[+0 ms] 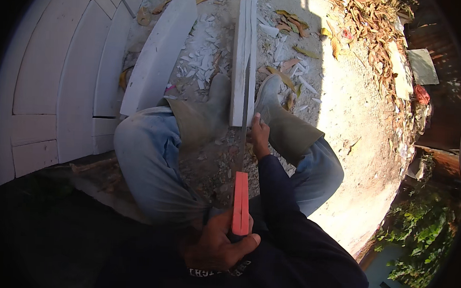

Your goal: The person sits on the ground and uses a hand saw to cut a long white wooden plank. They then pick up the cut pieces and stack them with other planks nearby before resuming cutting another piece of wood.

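A long white beam (241, 62) stands between my boots, with a narrow slit running lengthwise through it. In that slit sits the thin blade of a handsaw (241, 201), seen edge-on, its red handle toward my body. My left hand (218, 241) is closed around the back of the handle, thumb on the right side. Reaching forward, my right hand (260, 135) grips the right side of the beam's near end, fingers partly hidden, close beside the blade. Whether the beam is upright or tilted I cannot tell.
A grey-green boot (208, 114) and another boot (283, 120) flank the beam. White chips (200, 60) litter the ground around it. At left lie a thick white beam (162, 53) and a white panelled surface (74, 75). Dry leaves (369, 21) and green plants (422, 240) border the right.
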Available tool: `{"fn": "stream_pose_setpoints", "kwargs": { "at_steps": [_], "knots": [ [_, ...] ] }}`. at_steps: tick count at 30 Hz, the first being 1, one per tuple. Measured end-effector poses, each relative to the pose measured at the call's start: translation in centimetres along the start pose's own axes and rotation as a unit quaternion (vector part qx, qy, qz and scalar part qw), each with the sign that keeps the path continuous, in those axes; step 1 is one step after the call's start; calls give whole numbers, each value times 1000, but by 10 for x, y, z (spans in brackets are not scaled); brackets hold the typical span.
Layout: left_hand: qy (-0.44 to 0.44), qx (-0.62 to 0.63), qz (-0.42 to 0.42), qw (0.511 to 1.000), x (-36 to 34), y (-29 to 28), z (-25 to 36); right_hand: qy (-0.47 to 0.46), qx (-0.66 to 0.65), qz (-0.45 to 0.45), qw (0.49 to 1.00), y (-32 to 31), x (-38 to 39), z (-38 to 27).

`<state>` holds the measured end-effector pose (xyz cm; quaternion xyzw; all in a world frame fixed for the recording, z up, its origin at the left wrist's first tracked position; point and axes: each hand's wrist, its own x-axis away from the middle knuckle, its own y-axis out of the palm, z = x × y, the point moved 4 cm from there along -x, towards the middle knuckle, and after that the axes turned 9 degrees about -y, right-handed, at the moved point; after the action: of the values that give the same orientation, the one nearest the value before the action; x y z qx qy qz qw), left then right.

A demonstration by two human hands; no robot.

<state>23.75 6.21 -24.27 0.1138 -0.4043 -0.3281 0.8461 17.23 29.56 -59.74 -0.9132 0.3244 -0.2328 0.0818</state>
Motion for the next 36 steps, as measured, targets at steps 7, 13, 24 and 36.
{"fn": "stream_pose_setpoints", "kwargs": {
  "at_steps": [7, 13, 24, 36],
  "knots": [
    [165, -170, 58, 970, -33, -7, 27, 196, -296, -1, 935, 14, 19, -11],
    [249, -333, 104, 904, -58, -50, 122, 130, -448, -87, 880, 37, 23, -25],
    [118, -199, 123, 965, -109, -94, 121, 126, -368, 12, 921, 74, -13, -40],
    [289, -238, 92, 923, -130, -79, 42, 76, -90, 46, 992, 26, -52, -91]
  ]
}}
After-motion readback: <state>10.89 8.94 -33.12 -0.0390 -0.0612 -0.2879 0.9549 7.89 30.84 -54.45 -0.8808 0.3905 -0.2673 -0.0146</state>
